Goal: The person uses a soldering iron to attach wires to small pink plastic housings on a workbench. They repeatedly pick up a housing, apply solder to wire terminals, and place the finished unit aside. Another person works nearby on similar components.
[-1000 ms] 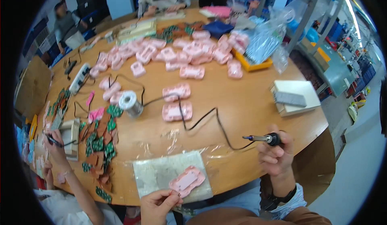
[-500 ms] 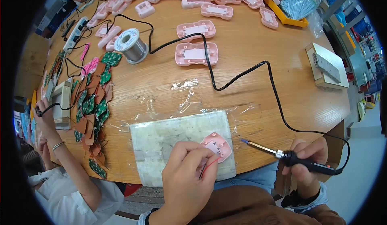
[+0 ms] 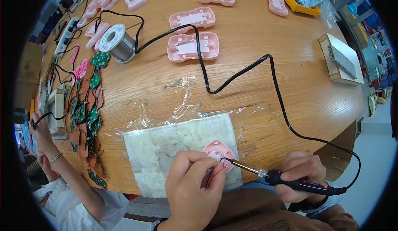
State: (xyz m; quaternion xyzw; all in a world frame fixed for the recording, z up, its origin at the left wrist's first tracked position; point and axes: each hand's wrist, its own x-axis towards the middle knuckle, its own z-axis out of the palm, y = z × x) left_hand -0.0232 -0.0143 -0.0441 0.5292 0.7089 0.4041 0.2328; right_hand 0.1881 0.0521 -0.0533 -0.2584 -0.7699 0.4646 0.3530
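On the mat [image 3: 153,148] lies the shell [image 3: 222,149], likely light, stiff and best held by its rim; its visible end points up and right, its long axis seeming to run under the left hand [image 3: 192,185], whose fingers pinch the red wire [image 3: 215,174]. The right hand [image 3: 304,171] grips the iron [image 3: 272,177], aimed left at the shell.

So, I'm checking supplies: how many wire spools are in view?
1: the silver wire spool, on the wooden table, left of the two nearby pink shells. Others may be hidden.
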